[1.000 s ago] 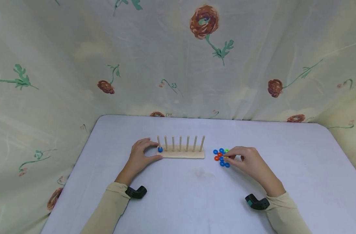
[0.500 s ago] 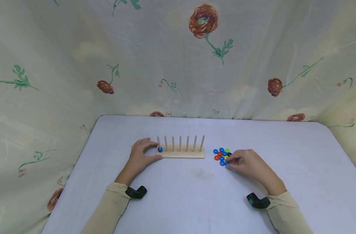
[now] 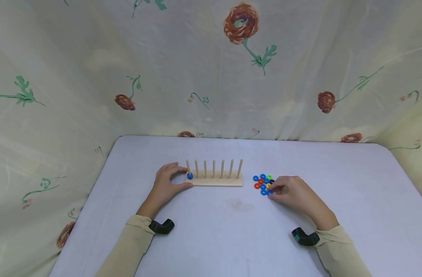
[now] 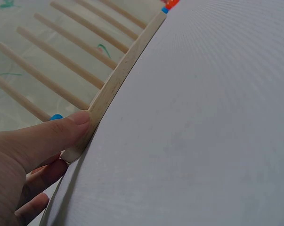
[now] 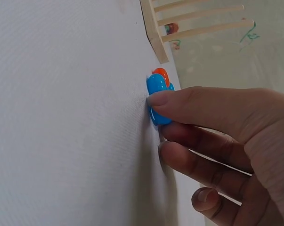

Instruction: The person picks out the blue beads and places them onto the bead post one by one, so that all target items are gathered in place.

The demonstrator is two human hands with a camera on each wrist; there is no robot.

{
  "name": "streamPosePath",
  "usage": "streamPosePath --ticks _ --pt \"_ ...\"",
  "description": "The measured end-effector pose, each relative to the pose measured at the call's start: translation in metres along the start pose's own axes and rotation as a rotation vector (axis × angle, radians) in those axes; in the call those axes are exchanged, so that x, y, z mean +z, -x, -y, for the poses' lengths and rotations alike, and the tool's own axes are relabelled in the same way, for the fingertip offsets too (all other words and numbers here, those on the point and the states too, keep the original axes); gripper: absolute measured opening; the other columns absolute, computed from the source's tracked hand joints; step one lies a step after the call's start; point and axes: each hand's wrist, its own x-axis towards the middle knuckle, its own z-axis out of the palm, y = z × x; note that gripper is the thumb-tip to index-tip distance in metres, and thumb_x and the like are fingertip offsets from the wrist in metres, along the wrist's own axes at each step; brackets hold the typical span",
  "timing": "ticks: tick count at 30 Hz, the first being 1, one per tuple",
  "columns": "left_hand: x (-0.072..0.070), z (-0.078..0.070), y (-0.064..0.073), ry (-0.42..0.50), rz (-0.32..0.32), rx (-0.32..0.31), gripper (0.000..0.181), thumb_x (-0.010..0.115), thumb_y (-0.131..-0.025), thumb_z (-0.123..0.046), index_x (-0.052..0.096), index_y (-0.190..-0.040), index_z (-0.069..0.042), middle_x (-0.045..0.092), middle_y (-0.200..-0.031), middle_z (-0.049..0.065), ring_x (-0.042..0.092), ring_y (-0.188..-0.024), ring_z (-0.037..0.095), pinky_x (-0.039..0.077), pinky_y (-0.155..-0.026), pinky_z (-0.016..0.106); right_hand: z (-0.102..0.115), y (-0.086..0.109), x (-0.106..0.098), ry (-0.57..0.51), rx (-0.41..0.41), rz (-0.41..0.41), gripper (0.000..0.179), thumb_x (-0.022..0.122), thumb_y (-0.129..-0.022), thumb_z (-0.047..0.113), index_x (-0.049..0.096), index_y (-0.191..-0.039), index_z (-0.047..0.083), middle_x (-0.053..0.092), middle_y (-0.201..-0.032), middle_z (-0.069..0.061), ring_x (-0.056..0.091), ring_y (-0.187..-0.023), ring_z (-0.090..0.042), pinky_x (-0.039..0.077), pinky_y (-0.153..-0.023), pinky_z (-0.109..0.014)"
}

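A wooden peg board [image 3: 216,183] with a row of several upright pegs stands mid-table. My left hand [image 3: 166,181] grips its left end, thumb along the front edge and fingers behind, as the left wrist view also shows. One or more blue rings [image 3: 190,176] sit low on the leftmost peg. Right of the board, my right hand [image 3: 294,190] pinches a blue ring [image 5: 161,117] at the near right side of a cluster of small rings. The thumb covers part of that ring; the index fingertip is mostly hidden behind it.
The cluster holds blue rings [image 3: 255,178], red-orange rings [image 3: 257,186], a green ring [image 3: 269,177], a yellow ring [image 3: 268,186] and a dark purple ring [image 3: 272,181], lying close together. A white cloth covers the table [image 3: 211,231]. A flowered curtain [image 3: 197,69] hangs behind it.
My right hand has shifted slightly nearer and rightward, from over the yellow ring to the blue ring at the cluster's near side, uncovering the purple ring. The left hand and board stay put.
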Motion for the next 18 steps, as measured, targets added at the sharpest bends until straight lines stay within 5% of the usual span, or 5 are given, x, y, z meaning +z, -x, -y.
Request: streamPosePath --ticks 18 --pt "-0.0006 -0.0016 0.0002 -0.001 0.0 -0.012 0.053 0.093 -0.076 -0.03 0.073 -0.123 -0.013 0.069 -0.137 0.009 0.043 -0.148 0.032 0.017 -0.129 0.058 -0.0034 0.0014 0.0013 -0.035 -0.031 -0.063 0.012 0.085 -0.084 0.014 0.078 -0.094 0.017 0.065 -0.073 0.01 0.056 -0.071 -0.008 0.044 -0.061 -0.021"
